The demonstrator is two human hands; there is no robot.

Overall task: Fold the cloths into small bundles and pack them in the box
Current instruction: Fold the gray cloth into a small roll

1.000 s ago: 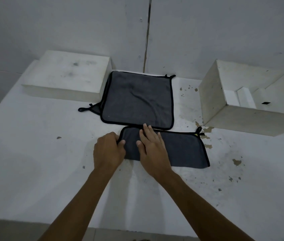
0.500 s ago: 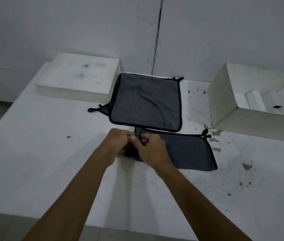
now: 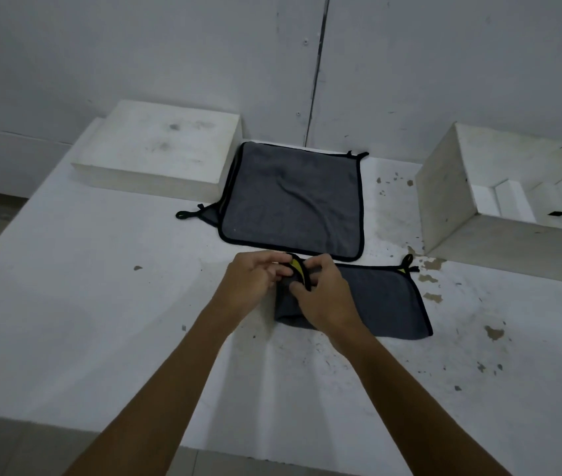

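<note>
Both hands — left hand, right hand — fingers curled, pinching folded cloth end.

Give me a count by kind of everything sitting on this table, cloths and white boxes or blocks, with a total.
Grey cloths: 2, one flat, one folded gripped by both hands
Open white box: 1
Closed white block: 1
Total: 4
</note>
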